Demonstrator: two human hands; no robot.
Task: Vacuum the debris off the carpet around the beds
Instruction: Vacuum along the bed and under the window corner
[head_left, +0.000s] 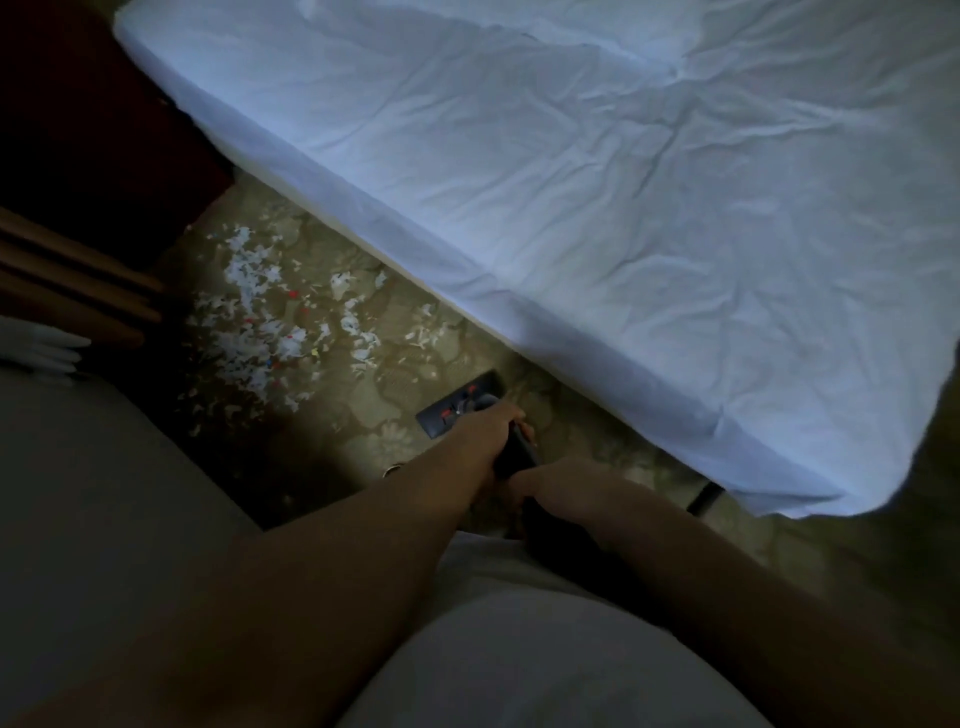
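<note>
A dark vacuum wand (518, 451) runs down from my hands to a flat dark floor head (451, 405) with red marks, resting on the patterned carpet (384, 364) beside the bed. My left hand (491, 426) grips the wand lower down, close to the head. My right hand (558, 486) grips the dark handle just behind it. White paper scraps with a few red and blue bits (260, 322) lie scattered on the carpet to the left of the head.
A bed with a wrinkled white sheet (597, 208) fills the right and top; its dark leg (704, 499) stands near my right hand. A second bed's edge (93, 493) lies at the left, and a dark wooden nightstand (93, 156) stands at the far end of the aisle.
</note>
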